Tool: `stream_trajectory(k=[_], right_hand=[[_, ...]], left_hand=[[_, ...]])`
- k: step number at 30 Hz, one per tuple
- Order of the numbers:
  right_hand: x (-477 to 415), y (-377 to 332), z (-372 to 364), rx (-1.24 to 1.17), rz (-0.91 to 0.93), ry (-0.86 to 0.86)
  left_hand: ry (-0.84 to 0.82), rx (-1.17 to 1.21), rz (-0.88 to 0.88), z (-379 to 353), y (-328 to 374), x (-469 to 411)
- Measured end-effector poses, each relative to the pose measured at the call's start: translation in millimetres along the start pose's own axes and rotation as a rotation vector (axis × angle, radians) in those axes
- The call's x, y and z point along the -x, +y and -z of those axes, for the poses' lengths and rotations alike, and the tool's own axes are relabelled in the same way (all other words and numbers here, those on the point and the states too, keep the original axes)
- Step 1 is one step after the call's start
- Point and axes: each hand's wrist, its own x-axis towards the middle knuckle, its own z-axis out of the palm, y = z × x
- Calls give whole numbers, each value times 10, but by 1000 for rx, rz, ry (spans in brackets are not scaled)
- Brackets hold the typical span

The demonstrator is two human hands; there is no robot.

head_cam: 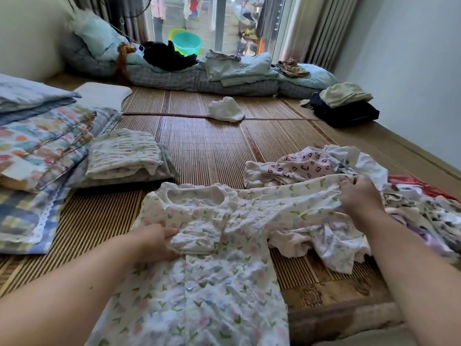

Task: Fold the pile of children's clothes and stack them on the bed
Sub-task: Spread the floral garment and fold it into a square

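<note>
The tulip-print top lies flat on the bed's bamboo mat, at six o'clock in our view. Its neckline points towards twelve and its hem runs out of the bottom edge. Our left hand rests on the garment's nine-o'clock side, its fingers curled round the sleeve that lies folded across the chest. Our right hand, out at three o'clock, pinches the far end of the other sleeve between thumb and fingers and holds it stretched out sideways.

Under and beyond that sleeve, from two to four o'clock, sits the unfolded pile, with a heart-print piece on its twelve-o'clock edge. At ten o'clock a folded stack of pale crinkled cloth sits on a grey cushion, touching the patterned quilts at nine.

Farther up the mat, at twelve, a white garment lies crumpled by itself. At one o'clock sits a dark folded bundle with a pale piece on top. Rolled bedding lines the far edge, with a green basin behind it.
</note>
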Motion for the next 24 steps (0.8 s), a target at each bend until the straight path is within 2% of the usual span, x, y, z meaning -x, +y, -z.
stream_trajectory(k=[4, 7, 9, 11, 14, 16, 18, 20, 22, 24], right_hand=[[40, -89, -36, 68, 35, -6], [218, -304, -213, -22, 92, -79], [451, -543, -430, -126, 157, -221], [712, -764, -706, -216, 186, -432], [1066, -977, -1114, -279, 100, -877], [1138, -982, -1350, -347, 42, -1041], [1051, -876, -1503, -425, 20, -957], [845, -718, -1568, -384, 49, -709], [613, -578, -1586, -183, 176, -476], [398, -493, -1615, 83, 295, -425]], left_hand=[[-14, 25, 24, -1, -6, -18], [-36, 20, 38, 21, 0, -22], [-52, 19, 41, 36, 19, -13], [-61, 43, 55, 56, 19, -21], [-56, 54, 57, 50, 2, -16], [-16, 114, 24, 39, -29, -9], [98, 290, -6, 55, -80, 16], [299, 452, 46, 103, -175, 19], [528, 514, 110, 169, -291, -46], [650, 437, 139, 245, -356, -176]])
